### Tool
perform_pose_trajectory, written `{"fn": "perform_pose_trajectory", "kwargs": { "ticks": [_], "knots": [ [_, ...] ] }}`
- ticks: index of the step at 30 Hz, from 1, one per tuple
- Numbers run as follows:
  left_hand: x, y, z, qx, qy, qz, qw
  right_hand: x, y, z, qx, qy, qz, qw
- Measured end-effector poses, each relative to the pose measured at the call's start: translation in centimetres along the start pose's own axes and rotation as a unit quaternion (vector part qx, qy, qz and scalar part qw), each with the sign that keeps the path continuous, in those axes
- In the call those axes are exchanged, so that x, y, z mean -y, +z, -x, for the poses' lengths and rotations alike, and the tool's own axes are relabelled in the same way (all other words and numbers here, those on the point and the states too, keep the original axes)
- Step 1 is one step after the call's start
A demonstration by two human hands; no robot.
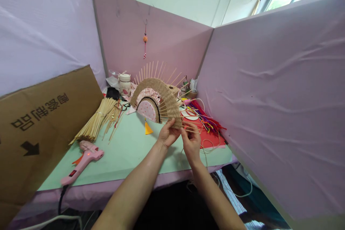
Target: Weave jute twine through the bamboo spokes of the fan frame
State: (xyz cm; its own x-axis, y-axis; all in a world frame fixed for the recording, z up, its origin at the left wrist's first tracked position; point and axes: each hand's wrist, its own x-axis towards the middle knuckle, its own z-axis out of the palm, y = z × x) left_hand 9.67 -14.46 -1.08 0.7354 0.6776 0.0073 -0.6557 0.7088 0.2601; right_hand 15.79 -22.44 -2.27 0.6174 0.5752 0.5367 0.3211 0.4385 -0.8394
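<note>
A half-round woven fan (157, 95) of tan cord on thin wooden sticks is held upright above the green table (129, 154). Its centre is pink with dots, edged in black. My left hand (167, 134) grips the fan's lower right edge with closed fingers. Just right of it, my right hand (191, 143) pinches the sticks and the tan cord (205, 151) that trails off the weave. A yellow tassel (148, 128) hangs below the fan.
A pink glue gun (82, 161) lies at the table's left front. A bundle of sticks (98, 119) lies beside a big cardboard sheet (40, 129). Red paper and coloured pipe cleaners (208, 122) sit on the right. A jar (124, 83) stands at the back. Pink partitions close in three sides.
</note>
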Motion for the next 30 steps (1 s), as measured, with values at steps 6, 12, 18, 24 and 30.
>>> {"fn": "perform_pose_trajectory", "kwargs": {
  "ticks": [6,12,18,24,30],
  "knots": [
    [0.1,-0.3,-0.1,0.018,-0.006,-0.013,1.000,-0.4,-0.1,0.1,0.016,0.004,-0.009,1.000],
    [0.2,-0.2,-0.2,0.014,0.017,-0.014,1.000,-0.4,-0.5,0.1,0.025,0.023,-0.005,0.999],
    [0.1,0.0,-0.3,-0.005,0.026,0.008,1.000,-0.6,-3.9,-1.0,0.099,0.068,0.048,0.992],
    [0.2,-0.2,-0.3,-0.011,0.015,0.009,1.000,1.6,-7.2,-2.9,0.085,0.165,-0.023,0.982],
    [0.3,-0.1,-0.2,-0.003,0.008,-0.008,1.000,3.9,-6.5,-4.1,0.071,0.118,-0.012,0.990]
  ]
}}
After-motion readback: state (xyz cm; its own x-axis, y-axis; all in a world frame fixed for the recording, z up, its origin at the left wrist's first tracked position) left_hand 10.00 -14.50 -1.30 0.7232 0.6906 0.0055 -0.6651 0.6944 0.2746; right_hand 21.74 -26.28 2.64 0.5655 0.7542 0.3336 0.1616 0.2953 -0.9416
